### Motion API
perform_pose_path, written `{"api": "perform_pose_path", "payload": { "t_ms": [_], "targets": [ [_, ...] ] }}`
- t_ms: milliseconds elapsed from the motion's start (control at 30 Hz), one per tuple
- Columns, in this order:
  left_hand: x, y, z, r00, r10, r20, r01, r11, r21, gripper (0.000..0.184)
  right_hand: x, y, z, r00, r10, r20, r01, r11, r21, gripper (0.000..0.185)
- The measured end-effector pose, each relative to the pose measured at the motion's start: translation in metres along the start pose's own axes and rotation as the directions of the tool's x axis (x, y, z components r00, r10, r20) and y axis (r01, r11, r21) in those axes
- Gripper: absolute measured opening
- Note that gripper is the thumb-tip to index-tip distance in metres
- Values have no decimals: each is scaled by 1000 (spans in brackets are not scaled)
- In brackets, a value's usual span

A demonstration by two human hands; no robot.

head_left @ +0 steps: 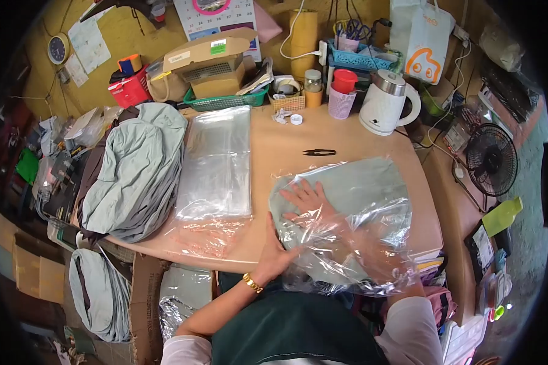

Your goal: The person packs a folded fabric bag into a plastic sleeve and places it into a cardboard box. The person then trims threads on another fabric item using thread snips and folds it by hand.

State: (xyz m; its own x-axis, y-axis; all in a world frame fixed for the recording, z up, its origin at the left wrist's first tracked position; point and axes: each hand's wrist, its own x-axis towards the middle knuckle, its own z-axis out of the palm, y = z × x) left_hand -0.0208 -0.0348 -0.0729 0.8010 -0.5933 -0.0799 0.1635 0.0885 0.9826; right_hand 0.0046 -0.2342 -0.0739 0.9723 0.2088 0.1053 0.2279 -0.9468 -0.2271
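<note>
Cloth [362,174], pale green, lies in a clear bag [323,267] on the table [280,137]; bagging looks well along, smoothing and closing apparently left. Inside the bag the right hand [305,199] presses flat, its grip released, fingers spread; the left hand [277,250] meets the bag's left edge, whether grasping I cannot tell. Counted: one cloth being bagged, one bag around it, one pair of snips [319,152]; the unbagged garment pile [143,164] and flat bag stack [219,158] overlap too much to count.

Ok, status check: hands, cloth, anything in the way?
Right hand spread on grey-green cloth, inside clear plastic bag. Left hand at cloth's left edge. Black snips just beyond, clear of cloth.
</note>
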Motion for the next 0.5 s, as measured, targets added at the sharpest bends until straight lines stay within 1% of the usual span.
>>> {"api": "perform_pose_path", "payload": {
  "t_ms": [33, 67, 100, 133, 200, 233, 267, 300, 333, 367, 433, 467, 500],
  "targets": [
    [-2, -1, 1, 999, 34, 30, -36, 998, 56, 125, 8, -3, -7, 997, 62, 47, -61, 998, -19, 76],
    [-5, -1, 0, 996, 65, 65, -72, 991, 112, 124, 16, -4, -8, 997, 58, 53, -57, 998, -15, 76],
    [-9, 2, 0, 996, 60, 60, -67, 991, 113, 124, 22, -6, -8, 992, 118, 33, -117, 992, -45, 80],
    [-13, 5, -1, 993, 84, 82, -96, 984, 153, 122, 25, -8, -8, 984, 178, 12, -177, 981, -73, 84],
    [-23, 14, -3, 983, 129, 129, -156, 960, 230, 120, 25, -16, -10, 985, 173, 11, -172, 984, -47, 86],
    [-25, 20, -9, 984, 126, 126, -153, 961, 231, 120, 25, -20, -12, 986, 169, 5, -169, 985, -26, 88],
    [-27, 30, -19, 973, 24, 231, -27, 1000, 9, 117, 19, -28, -12, 986, 165, 9, -165, 986, -25, 88],
    [-26, 38, -29, 936, -46, 350, 123, 972, -200, 115, 9, -39, -10, 991, 131, 11, -131, 991, -11, 84],
    [-25, 48, -39, 938, -45, 344, 121, 971, -204, 115, 2, -46, -8, 995, 96, 14, -97, 995, 4, 81],
    [-24, 57, -49, 927, -259, 270, 341, 882, -325, 108, -2, -51, -3, 996, 91, 22, -91, 996, 6, 81],
    [-26, 49, -47, 960, -198, 197, 233, 956, -176, 87, -11, -59, 5, 988, -150, -36, 152, 986, 75, 73],
    [-28, 33, -49, 961, -203, 189, 238, 954, -181, 87, -11, -61, 6, 987, -155, -28, 157, 984, 81, 73],
    [-30, 24, -47, 950, -165, 264, 161, 986, 37, 83, -7, -60, 4, 971, -237, -35, 239, 970, 55, 69]
  ]
}}
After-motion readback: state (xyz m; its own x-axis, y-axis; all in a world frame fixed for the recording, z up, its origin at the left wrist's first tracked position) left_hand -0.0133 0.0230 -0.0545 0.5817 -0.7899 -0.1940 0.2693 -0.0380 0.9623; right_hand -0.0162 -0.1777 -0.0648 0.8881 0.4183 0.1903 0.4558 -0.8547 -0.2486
